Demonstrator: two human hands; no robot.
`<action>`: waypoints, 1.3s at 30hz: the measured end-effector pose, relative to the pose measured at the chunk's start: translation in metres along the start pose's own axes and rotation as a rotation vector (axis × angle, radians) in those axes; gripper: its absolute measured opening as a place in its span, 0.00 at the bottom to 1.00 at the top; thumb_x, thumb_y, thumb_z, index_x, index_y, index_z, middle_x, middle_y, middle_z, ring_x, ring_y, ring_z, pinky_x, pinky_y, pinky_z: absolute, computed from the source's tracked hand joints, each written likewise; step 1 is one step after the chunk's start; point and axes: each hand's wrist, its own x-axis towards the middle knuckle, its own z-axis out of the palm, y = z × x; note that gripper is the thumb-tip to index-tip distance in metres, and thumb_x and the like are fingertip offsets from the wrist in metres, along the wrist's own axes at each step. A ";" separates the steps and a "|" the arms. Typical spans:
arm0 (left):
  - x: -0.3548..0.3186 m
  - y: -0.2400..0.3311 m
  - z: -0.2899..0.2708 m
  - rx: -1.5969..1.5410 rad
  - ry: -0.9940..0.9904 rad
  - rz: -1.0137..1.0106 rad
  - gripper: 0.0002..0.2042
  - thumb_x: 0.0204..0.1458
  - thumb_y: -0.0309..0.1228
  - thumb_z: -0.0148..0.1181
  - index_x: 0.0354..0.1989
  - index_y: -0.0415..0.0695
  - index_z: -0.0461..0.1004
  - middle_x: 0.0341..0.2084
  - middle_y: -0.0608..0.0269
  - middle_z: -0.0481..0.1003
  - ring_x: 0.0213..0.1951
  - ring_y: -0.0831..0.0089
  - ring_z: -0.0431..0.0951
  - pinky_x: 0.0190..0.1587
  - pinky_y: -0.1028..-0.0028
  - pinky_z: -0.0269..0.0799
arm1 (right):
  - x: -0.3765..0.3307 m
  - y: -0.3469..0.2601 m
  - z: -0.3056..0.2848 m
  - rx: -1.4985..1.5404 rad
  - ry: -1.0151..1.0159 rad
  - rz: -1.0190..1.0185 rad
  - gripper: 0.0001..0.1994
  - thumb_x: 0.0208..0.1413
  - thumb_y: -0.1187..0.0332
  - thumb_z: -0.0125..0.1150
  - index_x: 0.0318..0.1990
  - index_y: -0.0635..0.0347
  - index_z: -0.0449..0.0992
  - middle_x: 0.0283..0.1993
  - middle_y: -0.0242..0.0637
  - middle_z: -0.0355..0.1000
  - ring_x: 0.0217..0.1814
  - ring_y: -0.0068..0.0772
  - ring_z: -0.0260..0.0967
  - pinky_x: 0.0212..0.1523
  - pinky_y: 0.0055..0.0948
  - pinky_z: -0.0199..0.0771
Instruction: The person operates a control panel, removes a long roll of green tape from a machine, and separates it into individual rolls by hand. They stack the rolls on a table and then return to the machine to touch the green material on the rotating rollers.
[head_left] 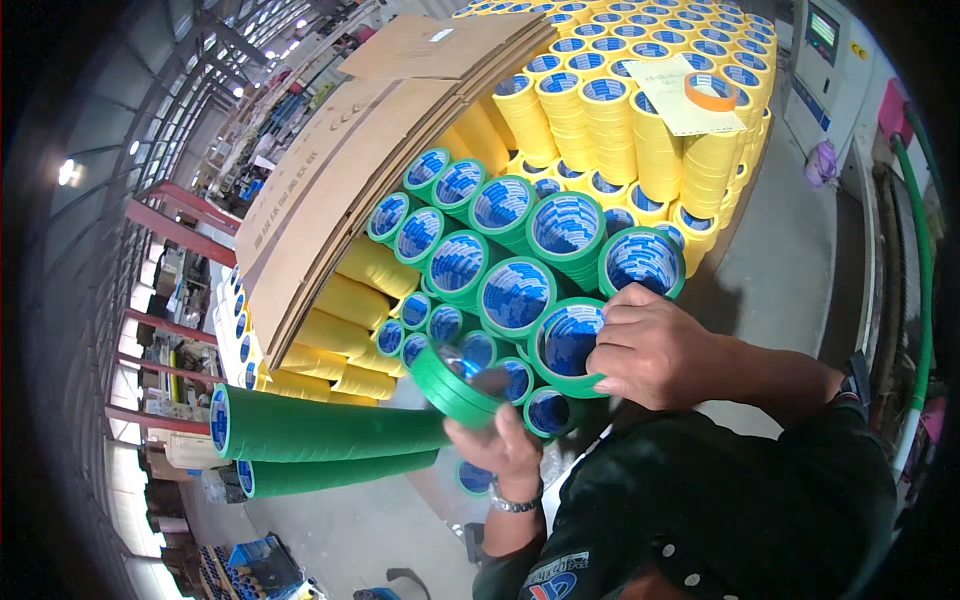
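My left hand (497,447) grips a short stack of green tape rolls (452,392), tilted and slightly blurred, with the thumb against its near side. My right hand (655,350) is closed at the right rim of a tall upright stack of green tape (540,352), fingers curled at its open blue core. Behind it, close to my knuckles, stands another green tape stack (645,262). More green stacks with blue-printed cores (515,297) stand packed together to the left and beyond. Lower green rolls (547,412) sit below the stack at my right hand.
Yellow tape stacks (590,110) fill the far side, with a paper sheet (672,92) and an orange tape roll (710,92) on top. Cardboard sheets (335,165) lean at the left. Two long green rolls (330,425) stick out leftward. A control cabinet (825,70) stands far right.
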 end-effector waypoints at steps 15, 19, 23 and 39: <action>0.072 0.024 0.005 0.517 -0.596 0.400 0.14 0.52 0.24 0.67 0.47 0.39 0.76 0.47 0.50 0.80 0.53 0.49 0.79 0.73 0.42 0.56 | 0.024 0.013 -0.049 0.076 0.428 0.053 0.06 0.56 0.74 0.67 0.40 0.63 0.78 0.38 0.43 0.78 0.43 0.46 0.76 0.63 0.51 0.67; 0.105 0.026 0.022 0.580 -0.857 0.411 0.16 0.47 0.23 0.70 0.45 0.39 0.75 0.48 0.50 0.79 0.57 0.50 0.77 0.72 0.44 0.59 | 0.041 0.023 -0.065 -0.049 0.239 -0.021 0.08 0.55 0.71 0.68 0.39 0.63 0.78 0.37 0.42 0.78 0.44 0.48 0.76 0.61 0.50 0.70; 0.107 0.030 0.030 0.581 -0.887 0.409 0.20 0.44 0.24 0.72 0.47 0.39 0.76 0.49 0.49 0.78 0.61 0.49 0.74 0.72 0.47 0.61 | 0.054 0.031 -0.059 -0.080 0.065 -0.064 0.09 0.51 0.70 0.71 0.38 0.60 0.79 0.37 0.41 0.77 0.44 0.48 0.76 0.58 0.47 0.72; -0.034 0.019 -0.090 0.457 0.139 0.040 0.06 0.58 0.22 0.64 0.42 0.37 0.76 0.42 0.48 0.82 0.45 0.58 0.82 0.51 0.63 0.77 | 0.076 0.049 -0.030 -0.094 -0.310 -0.180 0.11 0.46 0.66 0.74 0.35 0.58 0.79 0.35 0.39 0.75 0.44 0.48 0.74 0.55 0.46 0.72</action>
